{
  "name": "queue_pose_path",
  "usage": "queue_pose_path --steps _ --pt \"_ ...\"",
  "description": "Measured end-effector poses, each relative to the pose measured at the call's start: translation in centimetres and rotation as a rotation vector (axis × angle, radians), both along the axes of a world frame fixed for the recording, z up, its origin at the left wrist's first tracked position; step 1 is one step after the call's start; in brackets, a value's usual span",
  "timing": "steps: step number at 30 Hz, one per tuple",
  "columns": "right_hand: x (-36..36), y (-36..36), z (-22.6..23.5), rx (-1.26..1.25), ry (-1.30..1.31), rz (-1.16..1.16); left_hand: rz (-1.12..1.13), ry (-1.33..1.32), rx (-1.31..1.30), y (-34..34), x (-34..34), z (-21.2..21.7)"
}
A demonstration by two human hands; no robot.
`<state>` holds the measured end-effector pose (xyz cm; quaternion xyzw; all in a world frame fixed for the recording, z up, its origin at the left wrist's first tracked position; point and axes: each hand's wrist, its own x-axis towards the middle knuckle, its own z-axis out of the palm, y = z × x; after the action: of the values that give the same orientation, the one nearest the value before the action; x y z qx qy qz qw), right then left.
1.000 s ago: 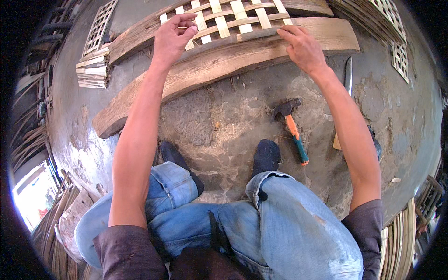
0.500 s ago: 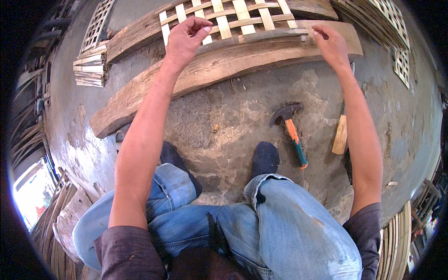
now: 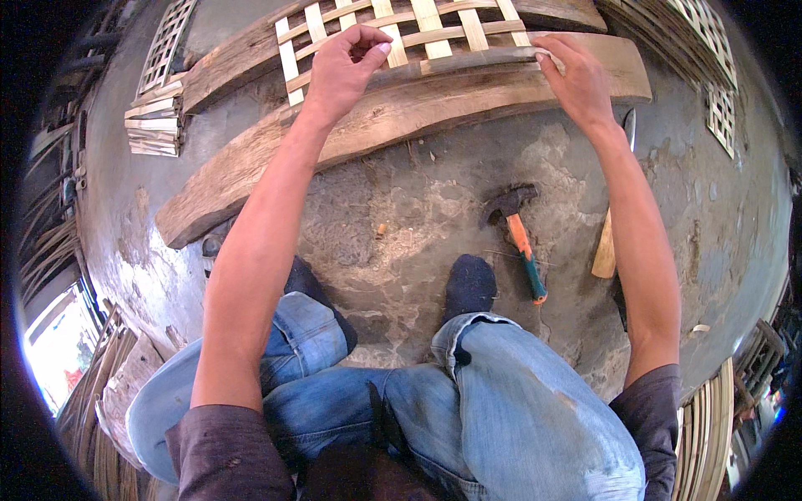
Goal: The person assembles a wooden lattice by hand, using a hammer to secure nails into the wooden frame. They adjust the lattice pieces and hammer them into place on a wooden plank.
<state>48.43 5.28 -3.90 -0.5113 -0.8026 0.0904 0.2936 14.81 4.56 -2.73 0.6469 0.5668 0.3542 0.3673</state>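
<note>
Along the far edge of the near plank (image 3: 418,113) lies a dark strip (image 3: 476,60), long axis left to right beside the pale lattice (image 3: 434,35), right end angled slightly away; the right hand (image 3: 581,83) meets that end, the left hand (image 3: 342,71) curls above the lattice; neither grip can be told; strip alignment seems in hand, calling for steady fingers.

Grey, patchy concrete floor (image 3: 451,163). On it, claw hammer with dark metal head, orange-and-teal handle (image 3: 520,238); to its right, long metal blade with pale wooden handle (image 3: 604,250), middle hidden. Upper left: short stack of pale flat strips (image 3: 154,129), pale lattice panel (image 3: 167,46) just beyond. Lower right: bundle of long pale slats (image 3: 706,434).
</note>
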Motion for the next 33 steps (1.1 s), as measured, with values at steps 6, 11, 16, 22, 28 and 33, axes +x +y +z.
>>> queue_pose_path --steps 6,11,16,22,28,33 --pt "-0.7 -0.1 1.0 0.07 -0.025 0.032 0.013 -0.029 0.008 0.2 0.2 -0.6" --pt "-1.4 -0.5 0.8 0.099 -0.125 0.08 0.087 -0.058 0.07 -0.1 0.3 0.1" --pt "-1.6 -1.2 0.4 0.113 -0.186 0.122 0.189 -0.069 0.159 1.9 -3.3 -1.1" --pt "-1.7 -1.5 0.1 0.129 -0.207 0.09 0.232 -0.079 0.236 3.0 -7.5 -1.4" --pt "-1.6 -1.4 -1.0 0.094 -0.258 0.146 0.212 -0.08 0.2 2.6 -7.1 -0.9" --pt "-1.5 -1.3 -0.9 0.092 -0.283 0.168 0.065 -0.076 0.129 1.1 -1.4 -0.1"
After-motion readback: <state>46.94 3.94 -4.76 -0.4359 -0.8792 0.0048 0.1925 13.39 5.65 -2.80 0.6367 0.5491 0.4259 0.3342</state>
